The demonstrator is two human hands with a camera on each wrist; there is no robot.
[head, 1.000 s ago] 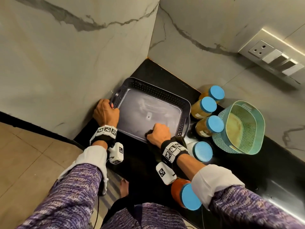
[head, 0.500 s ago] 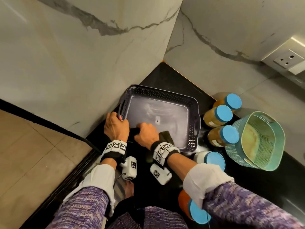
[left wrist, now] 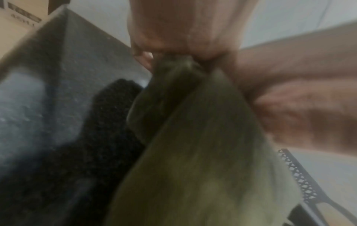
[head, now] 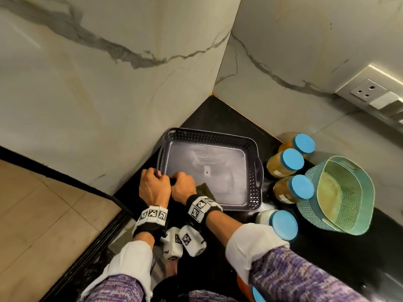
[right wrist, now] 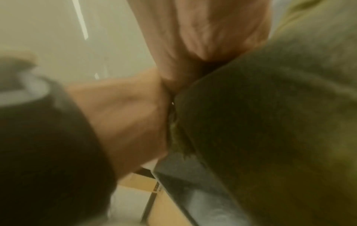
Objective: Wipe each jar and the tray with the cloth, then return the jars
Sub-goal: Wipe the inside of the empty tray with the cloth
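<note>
The dark grey mesh-walled tray [head: 218, 136] sits in the counter corner, with nothing standing in it and smear marks on its floor. My left hand [head: 154, 185] grips the tray's near-left handle. Touching it on the right, my right hand [head: 183, 188] grips the dark olive cloth [head: 204, 188] and presses it on the tray's near-left edge. The blurred wrist views show the cloth [left wrist: 193, 152] [right wrist: 270, 122] bunched under the fingers. Three amber jars with blue lids [head: 291, 162] stand right of the tray, and a pale jar [head: 281, 223] stands nearer me.
A teal mesh basket [head: 340, 192] stands right of the jars. An orange jar with a blue lid [head: 248, 290] is partly hidden by my right sleeve. Marble walls close in the corner on the left and behind. The black counter's edge [head: 122, 205] drops to the floor on the left.
My right hand has slid the cloth leftward along the tray's near edge until it meets my left hand. My left hand has kept its grip on the tray.
</note>
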